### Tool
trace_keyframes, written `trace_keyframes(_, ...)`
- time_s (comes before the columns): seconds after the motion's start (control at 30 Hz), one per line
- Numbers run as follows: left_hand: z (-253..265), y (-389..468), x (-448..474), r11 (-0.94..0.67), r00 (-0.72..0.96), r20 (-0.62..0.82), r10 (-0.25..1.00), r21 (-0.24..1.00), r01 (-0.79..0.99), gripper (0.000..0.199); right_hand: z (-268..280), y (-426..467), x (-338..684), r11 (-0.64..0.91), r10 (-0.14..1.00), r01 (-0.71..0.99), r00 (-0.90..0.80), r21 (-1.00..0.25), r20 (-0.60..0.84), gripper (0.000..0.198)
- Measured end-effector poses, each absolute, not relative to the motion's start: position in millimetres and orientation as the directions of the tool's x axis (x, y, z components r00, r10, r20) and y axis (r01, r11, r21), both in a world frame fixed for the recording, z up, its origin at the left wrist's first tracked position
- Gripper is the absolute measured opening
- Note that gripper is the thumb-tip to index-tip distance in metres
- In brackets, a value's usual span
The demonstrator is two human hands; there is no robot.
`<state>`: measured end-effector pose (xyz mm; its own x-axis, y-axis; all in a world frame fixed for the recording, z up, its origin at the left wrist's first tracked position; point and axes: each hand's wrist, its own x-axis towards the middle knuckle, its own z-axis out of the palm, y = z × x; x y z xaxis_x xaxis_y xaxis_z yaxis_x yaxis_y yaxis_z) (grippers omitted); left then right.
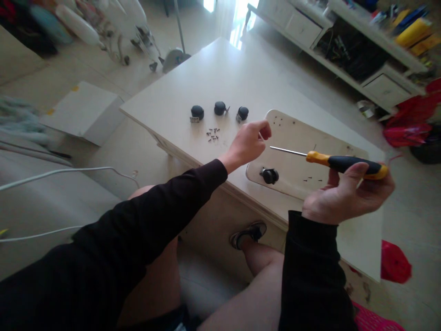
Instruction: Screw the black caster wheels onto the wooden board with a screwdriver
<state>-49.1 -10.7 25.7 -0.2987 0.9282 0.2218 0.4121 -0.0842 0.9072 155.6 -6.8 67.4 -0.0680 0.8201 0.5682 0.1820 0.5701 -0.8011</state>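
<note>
1. While the far edge of the room blurs into glare, the pale table (pixel 213 78) fills the middle of the head view; its near right corner is cut by the person's right sleeve and its legs are hidden.
2. On the table's right part lies a rounded wooden board (pixel 299 138), partly covered by both hands; one black caster (pixel 269 175) sits fixed near its left end, and tiny dark marks on its surface are too small to tell as holes or screws.
3. Right hand (pixel 347 195): fingers curled loosely round the handle of a yellow-and-black screwdriver (pixel 344 162), palm turned up. The thin shaft points left, its tip just short of the left hand.
4. Left hand (pixel 250 142): raised over the board's left edge, thumb and forefinger pressed together in a pinch. What they hold is too small to make out.
5. Three loose casters (pixel 219 108) stand in a row on the bare table beyond the left hand, well apart from the board's own wheel.
6. Just before them lies a small cluster of screws (pixel 212 134); their count cannot be told.
</note>
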Motion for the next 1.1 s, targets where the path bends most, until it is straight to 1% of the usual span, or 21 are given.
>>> trace_keyframes(0.1, 26.4, -19.0, -44.8, 0.037, -0.216, 0.085, 0.973, 0.860, 0.508, 0.023, 61.3, -9.3, 141.9, 0.571, 0.820, 0.194, -0.077, -0.798, 0.568, 0.038)
trace_keyframes(0.17, 29.4, -28.3, -39.2, 0.109, -0.138, -0.031, 0.990, 0.788, 0.605, 0.018, 53.9, -4.4, 135.6, 0.563, 0.822, 0.189, -0.030, -0.805, 0.568, 0.035)
trace_keyframes(0.23, 32.5, -38.6, -32.8, 0.156, -0.060, -0.165, 0.985, 0.674, 0.722, 0.016, 45.9, 4.3, 130.4, 0.544, 0.821, 0.148, 0.108, -0.826, 0.560, 0.035)
trace_keyframes(0.3, 33.3, -47.7, -27.1, 0.165, 0.028, -0.310, 0.950, 0.578, 0.799, 0.024, 39.2, 11.6, 122.3, 0.522, 0.819, 0.036, 0.259, -0.852, 0.512, 0.042)
trace_keyframes(0.37, 31.1, -53.3, -23.4, 0.175, 0.086, -0.452, 0.888, 0.504, 0.846, 0.031, 34.5, 13.5, 108.7, 0.494, 0.848, -0.066, 0.259, -0.867, 0.463, 0.049)
trace_keyframes(0.43, 27.8, -54.9, -22.2, 0.196, 0.093, -0.535, 0.840, 0.458, 0.867, 0.035, 31.6, 10.1, 90.6, 0.471, 0.876, -0.113, 0.178, -0.875, 0.449, 0.051)
trace_keyframes(0.6, 30.7, -50.2, -27.2, 0.242, 0.055, -0.564, 0.824, 0.438, 0.866, 0.035, 24.4, -1.2, 43.8, 0.450, 0.892, -0.143, 0.032, -0.881, 0.451, 0.044)
trace_keyframes(0.73, 37.8, -47.9, -35.3, 0.276, 0.055, -0.594, 0.802, 0.451, 0.849, 0.035, 13.0, -1.2, 15.8, 0.394, 0.914, -0.153, -0.040, -0.906, 0.404, 0.037)
trace_keyframes(0.87, 34.9, -45.4, -45.1, 0.324, 0.044, -0.616, 0.786, 0.473, 0.819, 0.038, 1.0, 0.0, -0.7, 0.328, 0.942, -0.155, -0.013, -0.932, 0.334, 0.037)
trace_keyframes(1.03, 29.7, -42.8, -51.3, 0.391, -0.017, -0.656, 0.754, 0.429, 0.814, 0.042, -6.7, -1.1, -5.7, 0.244, 0.969, -0.132, -0.001, -0.961, 0.246, 0.036)
trace_keyframes(1.1, 29.8, -42.8, -51.2, 0.397, -0.028, -0.660, 0.751, 0.417, 0.817, 0.041, -8.0, -1.2, -5.7, 0.231, 0.972, -0.128, -0.006, -0.965, 0.233, 0.037)
